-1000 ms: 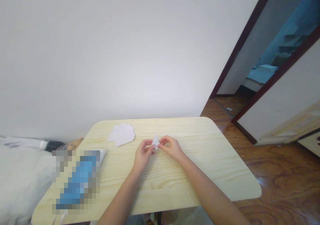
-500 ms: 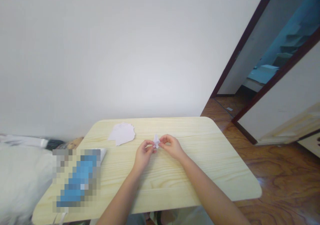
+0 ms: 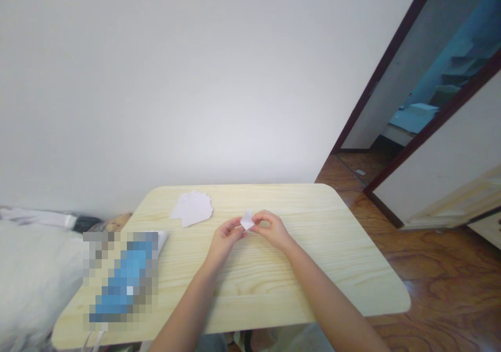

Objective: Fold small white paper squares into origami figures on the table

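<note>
A small folded piece of white paper (image 3: 247, 220), now diamond-shaped, is held up between my two hands above the table. My left hand (image 3: 226, 238) pinches its left side between thumb and fingers. On the opposite side, the thumb and forefinger of my right hand (image 3: 274, 231) grip the paper's edge. The finer folds are too small to make out. Farther back and to the left lies a flat stack of white paper sheets (image 3: 193, 209) with uneven edges, touched by neither hand.
The pale wooden table (image 3: 313, 279) has rounded corners and stands against a white wall (image 3: 235, 81). On its left side lies a blurred-out blue item (image 3: 127, 276). White fluffy bedding (image 3: 35, 279) borders the table at left. A doorway opens at right above the wooden floor (image 3: 438, 268).
The paper between my fingers has gone from a narrow, pointed, partly opened form to a flatter diamond. Both hands stay in nearly the same place, still pinching it.
</note>
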The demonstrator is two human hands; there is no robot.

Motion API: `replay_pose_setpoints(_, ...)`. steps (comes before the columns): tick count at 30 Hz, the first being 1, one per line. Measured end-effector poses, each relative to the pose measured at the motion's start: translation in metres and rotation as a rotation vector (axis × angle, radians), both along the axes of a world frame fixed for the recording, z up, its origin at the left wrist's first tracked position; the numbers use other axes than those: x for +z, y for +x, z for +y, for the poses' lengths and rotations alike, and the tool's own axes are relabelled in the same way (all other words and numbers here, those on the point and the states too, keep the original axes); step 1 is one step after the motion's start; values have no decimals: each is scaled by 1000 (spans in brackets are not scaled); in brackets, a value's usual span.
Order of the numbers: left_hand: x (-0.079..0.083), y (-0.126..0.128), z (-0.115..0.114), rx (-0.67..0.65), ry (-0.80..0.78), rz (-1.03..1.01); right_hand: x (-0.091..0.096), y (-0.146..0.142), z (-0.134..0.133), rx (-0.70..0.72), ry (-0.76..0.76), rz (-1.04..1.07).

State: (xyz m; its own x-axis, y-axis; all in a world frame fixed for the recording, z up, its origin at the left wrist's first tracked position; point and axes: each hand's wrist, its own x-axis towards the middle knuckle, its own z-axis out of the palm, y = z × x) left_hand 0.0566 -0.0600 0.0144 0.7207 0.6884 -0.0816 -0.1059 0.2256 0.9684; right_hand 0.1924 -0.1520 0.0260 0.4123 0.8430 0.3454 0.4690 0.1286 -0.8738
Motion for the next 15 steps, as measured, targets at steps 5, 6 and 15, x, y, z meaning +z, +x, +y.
replay_pose_setpoints(5, -5, 0, 2, 93, 269, 57, 1, 1, 0, -36, 55, -56)
replay_pose_setpoints(6, -5, 0, 2, 128, 346, 81, 1, 1, 0, -37, 44, -55)
replay_pose_setpoints(15, -7, 0, 0, 157, 397, 181, -11, -1, 4, -39, -236, 185)
